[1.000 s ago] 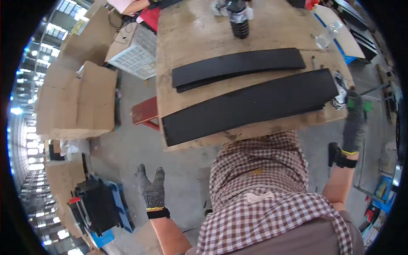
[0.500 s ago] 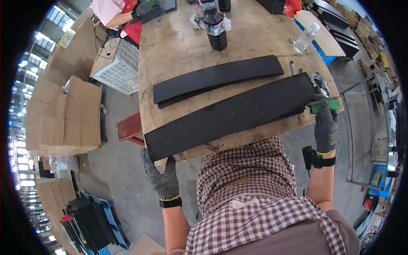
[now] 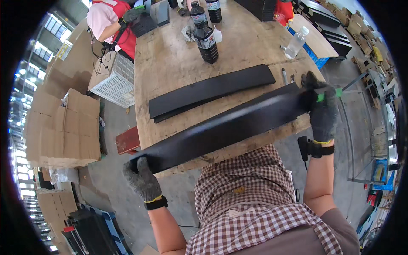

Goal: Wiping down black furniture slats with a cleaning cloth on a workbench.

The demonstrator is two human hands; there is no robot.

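Note:
A long black board (image 3: pixel 225 132) spans the near edge of the wooden table, tilted and shiny along its middle. My left hand (image 3: pixel 144 182), in a grey knit glove, is closed on its left end with the thumb on top. My right hand (image 3: pixel 324 114), also gloved, grips the right end. A green piece (image 3: pixel 330 95) shows at my right hand; what it belongs to is mostly hidden. Behind the held board, the edge of another black board (image 3: pixel 278 91) shows on the table. Farther back lie stacked black boards (image 3: pixel 212 90), slightly bowed.
Dark bottles (image 3: pixel 208 49) and a clear bottle (image 3: pixel 295 43) stand on the wooden table (image 3: pixel 170 63). A pen-like tool (image 3: pixel 284 76) lies near the right edge. At the far left a co-worker's gloved hand (image 3: pixel 132 15) touches black pieces. A red stool (image 3: pixel 127 140) stands left of the table.
The near board has come up off the table and tilted. My left hand has moved left and up, its thumb now over the board's end. My right hand has closed around the other end.

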